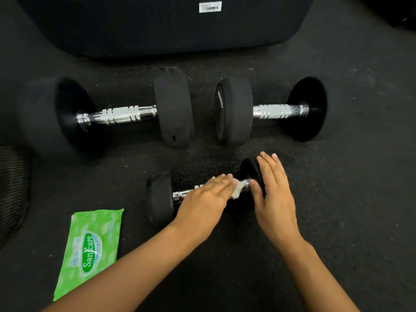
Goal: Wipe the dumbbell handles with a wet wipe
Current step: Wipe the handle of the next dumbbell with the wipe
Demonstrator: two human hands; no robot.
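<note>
On the dark rubber floor (pixel 351 199) near the person lies a small dumbbell (pixel 161 197), its chrome handle (pixel 183 194) running left to right between two black heads. The left hand (pixel 203 199) lies flat over the middle of that handle, fingers straight and close together, pressing a crumpled white wipe (pixel 237 190) against the bar. The wipe shows only at the fingertips, bunched on the handle's right part, close to the right head. The left hand does not curl round the bar; it pushes down with an extended palm.

The right hand (pixel 275 194) is also spread out, fingers straight and pointing away from the person. It rests against the dumbbell's right head (pixel 247 171), covering most of it, with the thumb down beside the end of the handle, near the wipe. It holds nothing.

Farther away, two larger dumbbells lie end to end: one on the left (pixel 172 106) and one on the right (pixel 234 109), both with ringed chrome handles and both apart from the hands. A green wipe pack (pixel 90 246) lies flat on the floor at lower left, just beside the left forearm. A dark padded bench (pixel 157 25) fills the top of the view, with a small white label (pixel 210 7) on it.
</note>
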